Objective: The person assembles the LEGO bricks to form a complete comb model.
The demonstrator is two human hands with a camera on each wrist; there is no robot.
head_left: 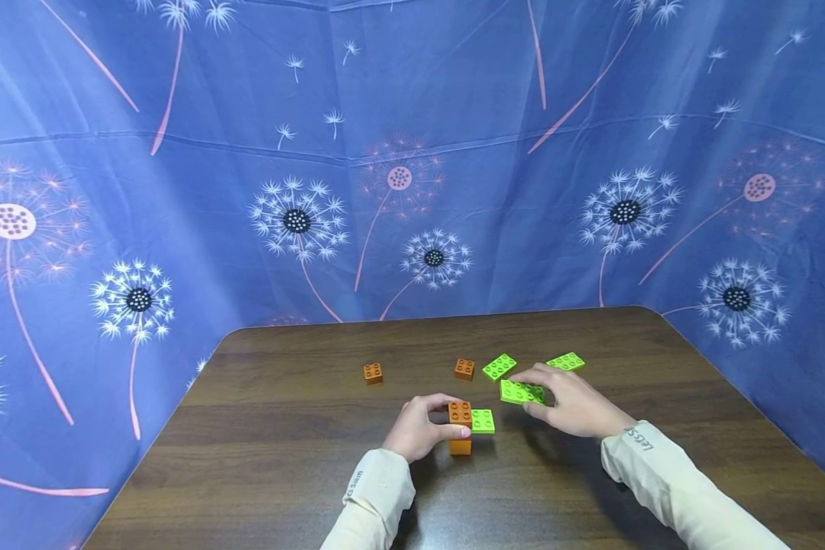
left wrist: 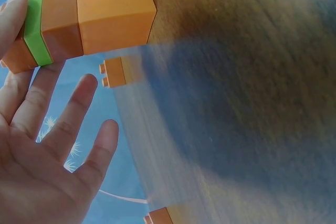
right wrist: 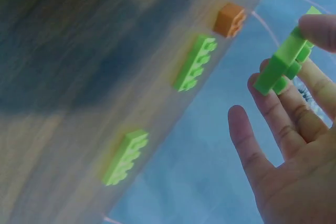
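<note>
A stack of orange toy bricks (head_left: 460,412), with a thin green studded brick (head_left: 483,421) between them jutting to the right, is gripped by my left hand (head_left: 415,429). Thumb and fingers pinch its upper part; in the left wrist view, the larger orange brick (left wrist: 113,14) forms the bottom end. I cannot tell whether the stack touches the table. To its right, my right hand (head_left: 576,401) pinches a loose thin green brick (head_left: 519,392) by one end, above the table. This green brick (right wrist: 286,56) is apart from the stack.
On the brown wooden table (head_left: 282,458), two small orange bricks (head_left: 373,373) lie farther back, one behind the stack. Two thin green bricks (head_left: 499,367) lie behind my right hand. A blue dandelion-print cloth (head_left: 357,99) hangs beyond the table's back edge.
</note>
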